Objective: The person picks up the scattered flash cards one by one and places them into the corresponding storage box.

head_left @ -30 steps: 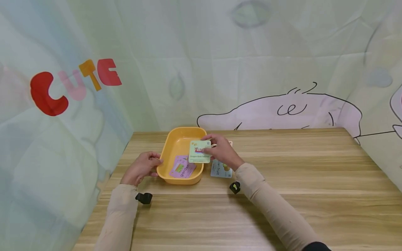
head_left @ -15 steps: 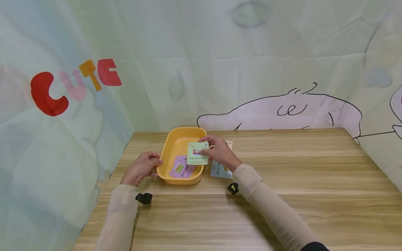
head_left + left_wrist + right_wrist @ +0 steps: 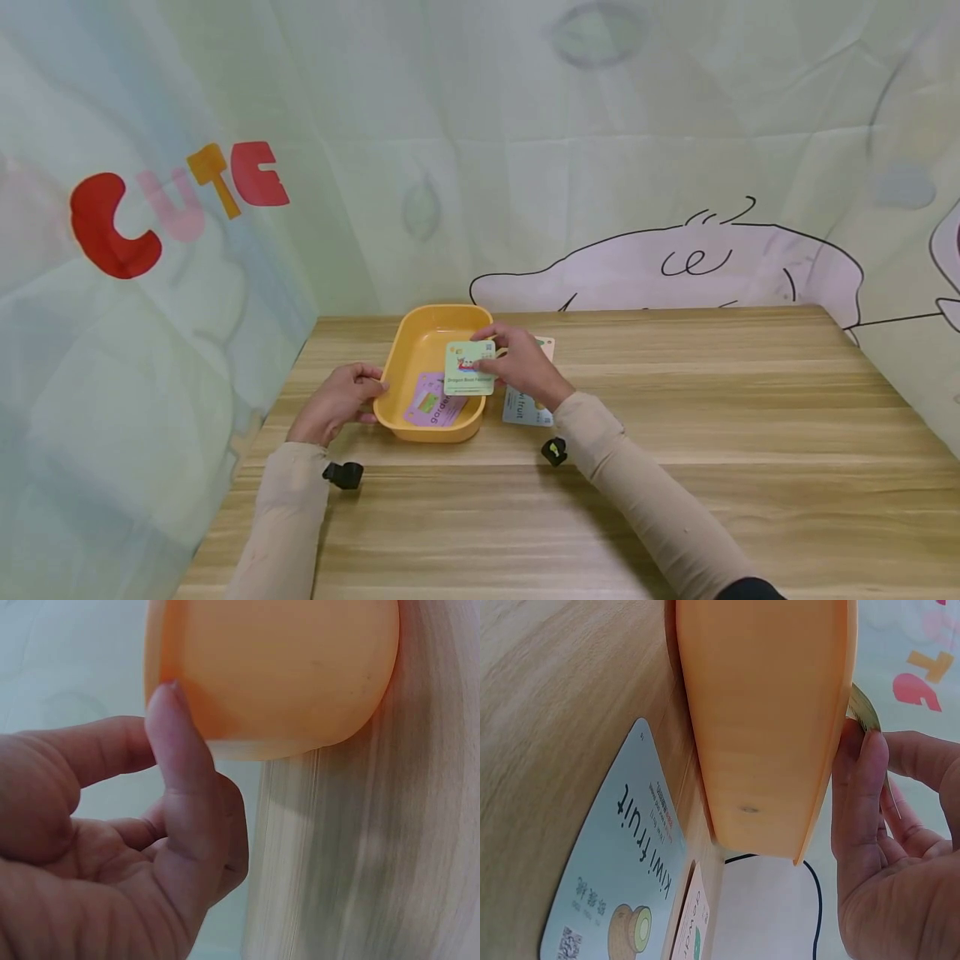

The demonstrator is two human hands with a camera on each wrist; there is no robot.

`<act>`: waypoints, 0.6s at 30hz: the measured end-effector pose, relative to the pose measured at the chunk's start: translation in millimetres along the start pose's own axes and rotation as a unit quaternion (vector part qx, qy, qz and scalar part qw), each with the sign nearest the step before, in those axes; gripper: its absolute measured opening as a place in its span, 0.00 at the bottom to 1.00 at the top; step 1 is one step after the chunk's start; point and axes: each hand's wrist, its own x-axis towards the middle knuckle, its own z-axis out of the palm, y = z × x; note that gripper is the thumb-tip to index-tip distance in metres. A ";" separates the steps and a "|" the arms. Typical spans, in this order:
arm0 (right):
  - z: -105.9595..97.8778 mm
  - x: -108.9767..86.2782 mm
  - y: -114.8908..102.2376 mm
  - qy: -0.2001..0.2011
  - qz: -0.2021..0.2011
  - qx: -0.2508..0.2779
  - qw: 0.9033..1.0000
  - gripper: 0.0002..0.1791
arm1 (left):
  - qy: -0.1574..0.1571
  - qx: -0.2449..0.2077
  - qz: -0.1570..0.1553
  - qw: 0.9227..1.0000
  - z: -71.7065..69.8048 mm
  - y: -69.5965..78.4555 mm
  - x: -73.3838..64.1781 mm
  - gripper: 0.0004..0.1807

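A yellow plastic tray (image 3: 401,358) stands on the table, and my left hand (image 3: 343,402) pinches its left rim between thumb and fingers. The left wrist view shows the thumb (image 3: 180,742) on the tray wall. My right hand (image 3: 521,360) pinches a green "Dragon Boat Festival" card (image 3: 467,379) by its right side, over the tray's right rim. Seen from the right wrist, that card (image 3: 865,709) is edge-on at the fingertips, just beyond the rim. Inside the tray lies a purple "garden" card (image 3: 429,404), partly covered by the green card in the head view.
Right of the tray, a blue kiwi fruit card (image 3: 527,408) lies flat on the wooden table (image 3: 675,467). Behind it is a pale card (image 3: 694,922), partly hidden by the right hand in the head view. A printed cloth backdrop (image 3: 600,167) rises along the table's back and left.
My right hand has moved slightly left and down with the green card, further over the tray. The left hand and tray have stayed in place.
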 end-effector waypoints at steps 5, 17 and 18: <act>0.4 0.1 -0.5 0.002 0.000 -0.003 1.000 0.22 | 0.001 0.002 0.000 1.000 -0.5 0.0 1.0 0.19; 2.2 1.4 -1.7 -0.003 0.009 0.006 1.000 0.22 | 0.007 0.010 -0.003 1.000 -1.1 -0.2 2.5 0.18; 2.5 1.4 -1.5 -0.004 0.008 0.005 1.000 0.22 | 0.007 0.010 -0.003 1.000 -1.2 -0.7 2.7 0.18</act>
